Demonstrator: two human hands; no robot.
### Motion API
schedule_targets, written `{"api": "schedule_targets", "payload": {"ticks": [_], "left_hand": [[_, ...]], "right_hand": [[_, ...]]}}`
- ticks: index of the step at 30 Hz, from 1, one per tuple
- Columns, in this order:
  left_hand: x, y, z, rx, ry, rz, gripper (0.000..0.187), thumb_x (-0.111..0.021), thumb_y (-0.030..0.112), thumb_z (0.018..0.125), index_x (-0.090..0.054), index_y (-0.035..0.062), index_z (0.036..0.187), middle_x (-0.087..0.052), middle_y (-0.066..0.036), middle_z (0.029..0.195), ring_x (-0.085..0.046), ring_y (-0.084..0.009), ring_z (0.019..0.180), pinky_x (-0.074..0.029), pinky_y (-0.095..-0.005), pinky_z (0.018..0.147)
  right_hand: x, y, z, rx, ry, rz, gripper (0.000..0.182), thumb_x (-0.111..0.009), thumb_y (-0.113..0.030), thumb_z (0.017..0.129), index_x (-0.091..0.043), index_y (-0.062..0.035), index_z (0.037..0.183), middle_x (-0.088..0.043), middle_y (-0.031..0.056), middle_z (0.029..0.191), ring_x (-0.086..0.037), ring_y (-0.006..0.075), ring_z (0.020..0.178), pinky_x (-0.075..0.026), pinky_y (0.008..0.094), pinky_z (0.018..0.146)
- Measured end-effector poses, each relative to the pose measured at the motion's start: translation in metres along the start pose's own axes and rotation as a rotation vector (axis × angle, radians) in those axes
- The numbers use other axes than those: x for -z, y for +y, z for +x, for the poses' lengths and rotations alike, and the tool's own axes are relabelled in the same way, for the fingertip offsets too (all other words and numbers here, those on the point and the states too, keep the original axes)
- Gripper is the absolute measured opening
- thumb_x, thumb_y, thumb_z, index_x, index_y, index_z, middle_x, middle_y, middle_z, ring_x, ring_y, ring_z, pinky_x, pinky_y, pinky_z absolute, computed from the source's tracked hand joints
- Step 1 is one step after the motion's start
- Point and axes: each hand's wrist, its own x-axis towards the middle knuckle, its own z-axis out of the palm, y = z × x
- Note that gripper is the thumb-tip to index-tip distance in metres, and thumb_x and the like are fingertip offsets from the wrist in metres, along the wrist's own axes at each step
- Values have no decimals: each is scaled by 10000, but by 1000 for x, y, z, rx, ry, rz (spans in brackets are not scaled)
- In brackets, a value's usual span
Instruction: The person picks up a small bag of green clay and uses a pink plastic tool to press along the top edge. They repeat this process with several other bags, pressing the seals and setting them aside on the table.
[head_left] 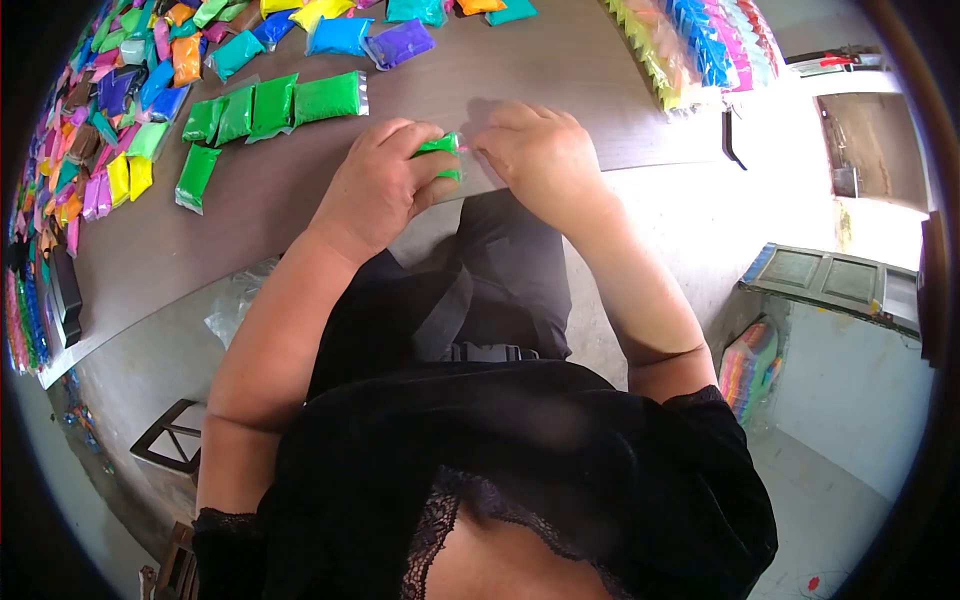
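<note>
My left hand (385, 185) is closed around a small packet of green clay-like material (440, 145), near the table's front edge. Its fingers cover much of the packet, and a clear plastic end sticks out to the right. At that end my right hand (535, 150) has its fingers curled in a pinch on the clear film; the fingertips are partly hidden. Left of my hands, several green packets (272, 108) lie side by side in a row. One more green packet (197, 178) rests below the row's left end.
A large heap of packets in many colours (120, 90) covers the table's left side. Several more, such as a purple packet (400, 45), lie along the far edge. Bagged strips of coloured pieces (690, 50) are at the far right of the brown table (560, 70). A cabinet (840, 370) stands right.
</note>
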Motion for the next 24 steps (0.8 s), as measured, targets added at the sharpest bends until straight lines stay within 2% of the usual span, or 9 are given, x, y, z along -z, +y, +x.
{"api": "schedule_targets", "payload": {"ticks": [4,9,19,21,24], "left_hand": [[0,0,1,5,-1,-2,278,-786,120,763,-685,90,1020,-643,-80,1122,-613,-318,1011,-511,-424,882],[1,0,3,-18,-4,-15,302,-802,87,721,-677,89,996,-647,-78,1109,-616,-315,986,-515,-425,864],[3,4,5,-7,2,-15,293,-800,78,715,-676,87,980,-648,-84,1110,-615,-318,992,-515,-426,866],[2,2,3,28,-26,24,236,-796,131,752,-740,106,980,-656,-29,1127,-605,-271,1031,-512,-394,897],[2,4,4,27,-4,22,236,-799,124,745,-733,106,971,-656,-27,1119,-607,-271,1029,-514,-396,893]], "right_hand": [[3,9,5,148,-39,27,128,-674,-157,769,-722,-155,887,-636,19,969,-643,243,953,-506,398,825],[3,13,8,143,-7,-6,146,-643,-146,776,-723,-154,896,-647,26,1002,-642,246,954,-506,395,835],[-1,12,4,104,-3,8,122,-650,-156,769,-713,-156,873,-640,26,995,-641,244,930,-512,401,815],[-3,12,2,106,-17,6,126,-648,-153,772,-713,-157,879,-640,27,1001,-643,245,923,-515,400,808],[-2,11,2,120,-5,10,130,-644,-147,775,-709,-157,888,-637,28,999,-649,246,912,-520,396,795]]}}
